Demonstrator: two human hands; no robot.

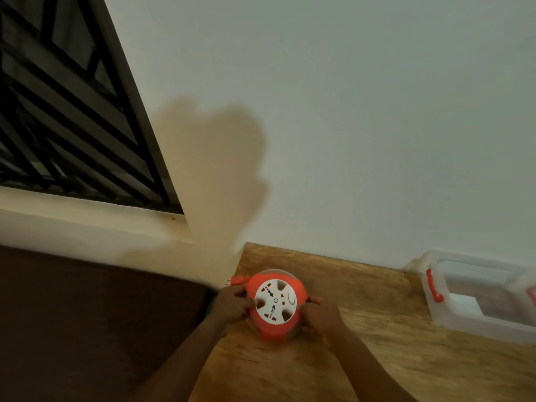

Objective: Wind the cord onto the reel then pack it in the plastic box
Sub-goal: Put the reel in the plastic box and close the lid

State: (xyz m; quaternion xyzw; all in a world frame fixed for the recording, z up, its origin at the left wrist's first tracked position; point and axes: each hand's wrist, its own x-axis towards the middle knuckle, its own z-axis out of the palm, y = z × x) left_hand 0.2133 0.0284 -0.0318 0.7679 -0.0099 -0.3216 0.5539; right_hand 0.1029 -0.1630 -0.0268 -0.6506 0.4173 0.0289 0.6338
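An orange cord reel [275, 306] with a white round socket face lies flat near the left end of the wooden table [362, 329]. My left hand [232, 306] grips its left rim and my right hand [320, 316] grips its right rim. An orange plug [237, 280] sticks out at the reel's upper left, over the table's edge. The cord itself is hidden inside the reel. A clear plastic box [478, 297] with a red latch [433, 287] stands open at the table's far right, against the wall.
A pale wall runs right behind the table. Left of the table there is a dark brown surface [87, 314] below a white sill and a window with a black grille [66, 111]. Bare wood lies between the reel and the box.
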